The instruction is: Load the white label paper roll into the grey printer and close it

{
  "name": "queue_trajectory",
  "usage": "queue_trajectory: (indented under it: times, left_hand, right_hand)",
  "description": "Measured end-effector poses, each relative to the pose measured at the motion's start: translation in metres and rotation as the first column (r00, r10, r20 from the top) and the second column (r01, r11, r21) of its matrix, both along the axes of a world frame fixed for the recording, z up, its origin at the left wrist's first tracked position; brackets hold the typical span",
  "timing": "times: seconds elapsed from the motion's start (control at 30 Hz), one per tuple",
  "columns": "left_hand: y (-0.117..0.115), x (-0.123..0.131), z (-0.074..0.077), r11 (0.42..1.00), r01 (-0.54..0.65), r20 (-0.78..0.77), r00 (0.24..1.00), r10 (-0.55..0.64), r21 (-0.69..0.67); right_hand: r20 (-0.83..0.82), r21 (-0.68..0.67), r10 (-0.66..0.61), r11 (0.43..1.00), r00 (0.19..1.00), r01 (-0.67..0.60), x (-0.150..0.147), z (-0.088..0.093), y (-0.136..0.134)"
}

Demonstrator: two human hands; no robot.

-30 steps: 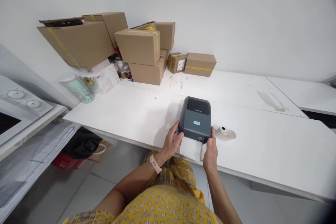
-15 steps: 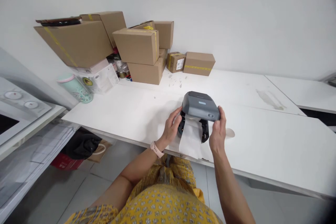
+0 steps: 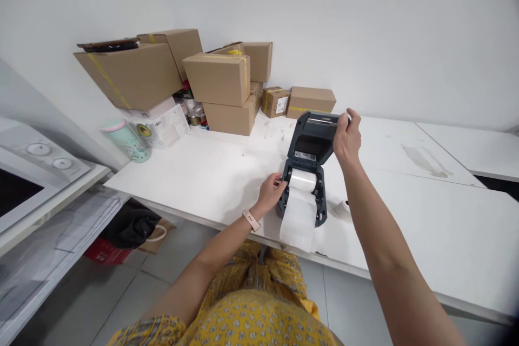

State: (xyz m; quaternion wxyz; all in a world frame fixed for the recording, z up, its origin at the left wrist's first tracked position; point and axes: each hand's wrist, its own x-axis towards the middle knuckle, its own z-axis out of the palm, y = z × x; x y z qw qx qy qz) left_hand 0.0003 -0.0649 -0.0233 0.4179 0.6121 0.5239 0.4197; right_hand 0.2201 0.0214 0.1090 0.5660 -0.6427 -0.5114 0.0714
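A dark grey label printer point(image 3: 320, 194) stands near the table's front edge with its lid point(image 3: 310, 138) raised up and back. Inside lies a white label roll point(image 3: 303, 179). From it a white paper strip point(image 3: 299, 221) runs forward and hangs over the table edge. My right hand point(image 3: 347, 138) grips the lid's upper right corner, fingers over the rim. Lower down, my left hand point(image 3: 272, 193) holds the left side of the printer body, its fingertips against the casing. Just right of the printer sits a small white roll point(image 3: 344, 211), partly hidden by my right forearm.
Cardboard boxes point(image 3: 219, 81) are stacked at the back left against the wall, with two smaller cartons point(image 3: 311, 100) beside them. A mint green tumbler point(image 3: 127, 140) stands by a white box point(image 3: 166, 127). Left of the table is a white microwave oven point(image 3: 40, 167).
The printer's lid has swung from low over the body to upright, baring the roll. My right hand rose with it; my left hand stays at the printer's left side.
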Motion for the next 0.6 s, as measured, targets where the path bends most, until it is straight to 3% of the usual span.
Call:
queue_trajectory:
  times: [0.1, 0.2, 0.33, 0.4, 0.43, 0.47, 0.53, 0.6]
  left_hand:
    - [0.010, 0.001, 0.007, 0.998, -0.019, -0.135, 0.991, 0.011, -0.055]
    - [0.022, 0.002, 0.014, 0.992, 0.031, -0.253, 0.965, -0.062, -0.126]
    - [0.036, 0.002, 0.020, 0.980, 0.120, -0.362, 0.916, -0.171, -0.160]
    - [0.040, 0.003, 0.023, 0.973, 0.151, -0.416, 0.884, -0.212, -0.176]
    - [0.042, 0.004, 0.024, 0.970, 0.159, -0.441, 0.869, -0.227, -0.185]
    - [0.043, 0.004, 0.025, 0.967, 0.165, -0.463, 0.853, -0.240, -0.196]
    - [0.045, 0.005, 0.027, 0.962, 0.170, -0.504, 0.825, -0.256, -0.212]
    - [0.045, 0.005, 0.030, 0.959, 0.173, -0.538, 0.799, -0.269, -0.223]
  right_hand:
    - [-0.045, -0.115, 0.037, 0.992, 0.998, -0.042, 0.007, 0.011, 0.015]
    - [-0.017, -0.085, 0.034, 0.996, 0.999, -0.035, 0.007, 0.009, 0.002]
    - [0.115, 0.112, -0.048, 0.993, 0.992, 0.035, -0.002, -0.022, -0.042]
    - [0.269, -0.041, 0.165, 0.986, 0.949, -0.160, -0.005, -0.041, -0.059]
    - [0.346, -0.218, 0.332, 0.938, 0.878, -0.269, -0.006, -0.049, -0.063]
    - [0.387, -0.424, 0.502, 0.842, 0.774, -0.334, -0.006, -0.055, -0.064]
    - [0.383, -0.724, 0.725, 0.621, 0.573, -0.301, -0.009, -0.062, -0.058]
    - [0.365, -0.839, 0.803, 0.503, 0.471, -0.207, -0.014, -0.066, -0.047]
